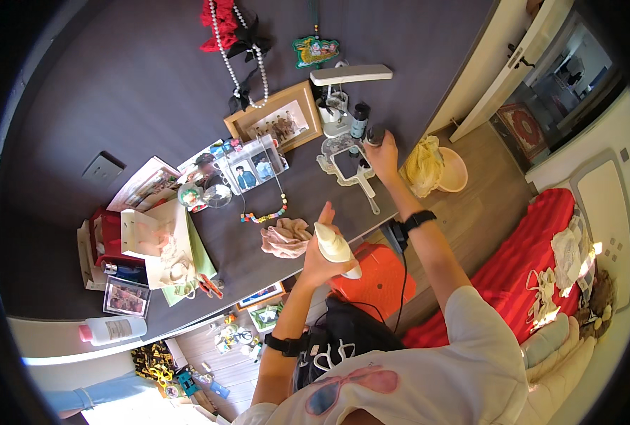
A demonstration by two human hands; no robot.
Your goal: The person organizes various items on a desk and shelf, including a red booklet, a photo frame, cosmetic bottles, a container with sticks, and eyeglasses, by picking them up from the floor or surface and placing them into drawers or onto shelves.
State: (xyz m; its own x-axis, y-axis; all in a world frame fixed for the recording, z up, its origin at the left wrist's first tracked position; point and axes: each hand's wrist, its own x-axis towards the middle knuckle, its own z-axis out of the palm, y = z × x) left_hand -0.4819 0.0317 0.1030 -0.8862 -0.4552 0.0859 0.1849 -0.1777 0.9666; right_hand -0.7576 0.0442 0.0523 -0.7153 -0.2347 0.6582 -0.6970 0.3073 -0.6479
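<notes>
The left hand [318, 265] was curled round a white thing [333, 244], which sat in that grip above the near edge of the desk [248, 268]. Its long axis ran aslant: the tapered tip pointed away from the wearer and a little left, while the broad end faced back and to the right. The right hand [384, 157], farther out and to the right, had its fingers pinched on a dark cap [376, 134]; which way the cap's axis lay could not be told. Just left of the pinch stood a dark bottle [359, 121], upright, and nearer the wearer lay a mirror [345, 164], its handle running back and rightward. Just left of the left-hand grip was a pink cloth [287, 238], with beads [265, 217] beyond it; a red stool [379, 280] stood below and to the right.
</notes>
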